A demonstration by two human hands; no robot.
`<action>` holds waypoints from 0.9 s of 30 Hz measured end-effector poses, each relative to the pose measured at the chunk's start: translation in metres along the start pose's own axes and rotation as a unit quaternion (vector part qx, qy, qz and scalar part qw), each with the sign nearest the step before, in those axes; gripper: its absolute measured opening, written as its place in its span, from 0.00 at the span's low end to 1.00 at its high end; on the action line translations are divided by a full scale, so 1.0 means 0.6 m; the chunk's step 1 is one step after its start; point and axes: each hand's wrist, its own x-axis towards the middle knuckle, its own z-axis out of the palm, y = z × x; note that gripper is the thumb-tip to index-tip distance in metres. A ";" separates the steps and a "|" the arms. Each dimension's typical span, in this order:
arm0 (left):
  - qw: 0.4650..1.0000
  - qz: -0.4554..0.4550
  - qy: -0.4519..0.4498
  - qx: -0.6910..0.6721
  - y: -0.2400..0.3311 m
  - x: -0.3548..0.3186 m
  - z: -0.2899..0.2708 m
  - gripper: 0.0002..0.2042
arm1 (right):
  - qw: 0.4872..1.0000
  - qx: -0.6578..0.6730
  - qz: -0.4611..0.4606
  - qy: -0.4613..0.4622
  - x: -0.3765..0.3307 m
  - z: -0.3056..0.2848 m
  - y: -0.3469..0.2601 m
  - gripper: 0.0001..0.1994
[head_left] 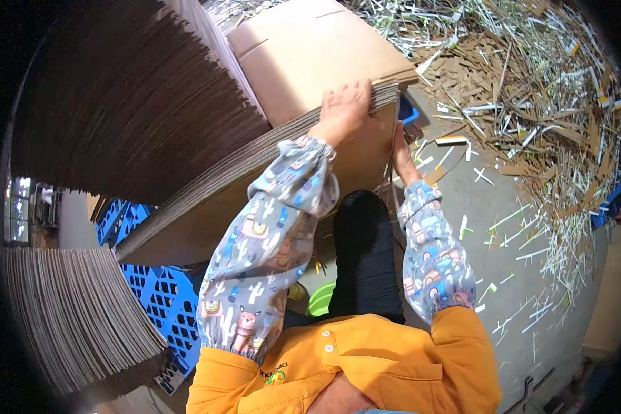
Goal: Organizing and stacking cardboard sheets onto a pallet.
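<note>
A thick stack of brown cardboard sheets stands tilted on edge before me, its layered edges running from lower left to upper right. My left hand is closed over the stack's upper edge near the right end, fingers on the far side and thumb side toward me. At the stack's right end, my right hand grips the side edge; some of its fingers are hidden behind the cardboard. Behind the stack lies a flat cardboard sheet with short slits. Patterned grey sleeve covers are on both my forearms.
A tall pile of cardboard rises at left, with another row of sheets below it. Blue plastic crates stand underneath. Cardboard scraps and paper strips cover the floor at right. A green round object shows beside my leg.
</note>
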 end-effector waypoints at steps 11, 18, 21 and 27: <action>0.997 -0.023 -0.053 -0.048 -0.015 0.025 -0.023 0.28 | 0.987 -0.090 0.052 -0.126 -0.019 -0.011 -0.045 0.34; 0.998 -0.034 -0.047 -0.026 -0.020 0.033 -0.015 0.28 | 0.981 -0.188 -0.042 -0.004 -0.039 -0.005 -0.015 0.28; 0.997 -0.028 -0.059 -0.028 -0.010 0.028 -0.027 0.29 | 0.973 -0.225 -0.038 0.025 -0.050 0.003 -0.026 0.26; 0.999 -0.008 -0.044 -0.029 -0.007 0.029 -0.008 0.30 | 0.961 -0.275 -0.018 0.032 -0.057 -0.020 -0.013 0.21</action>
